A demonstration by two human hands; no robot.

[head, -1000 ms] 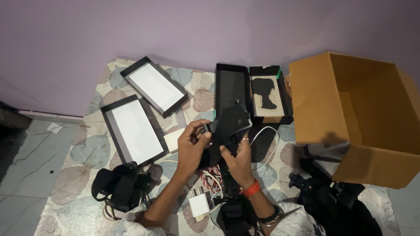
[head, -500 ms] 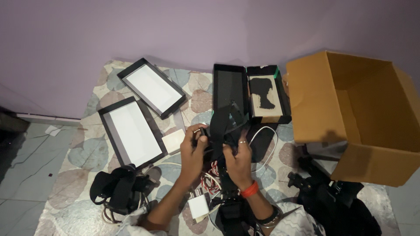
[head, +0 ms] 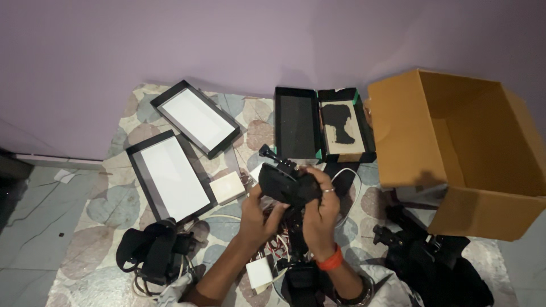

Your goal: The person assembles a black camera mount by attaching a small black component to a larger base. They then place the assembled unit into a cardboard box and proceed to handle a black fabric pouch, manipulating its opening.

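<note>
Purple wall and a leaf-patterned mat (head: 108,204) frame my view. Two black-rimmed trays (head: 170,176) lie left. At centre my left hand (head: 257,219) and right hand (head: 319,213) both close around a bundled black strap mount (head: 284,183). I judge it is being folded; next needs a firm tuck. An open cardboard box (head: 455,148) stands right.

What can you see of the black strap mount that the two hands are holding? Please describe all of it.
The black strap mount is a folded bundle of dark, fabric-like pad or strap with a small black jointed plastic bracket sticking up at its upper left end. It is held above the patterned mat, in front of the open black box. The left hand supports it from below and the right hand grips its right side. Finer details are too dark to tell.
</note>
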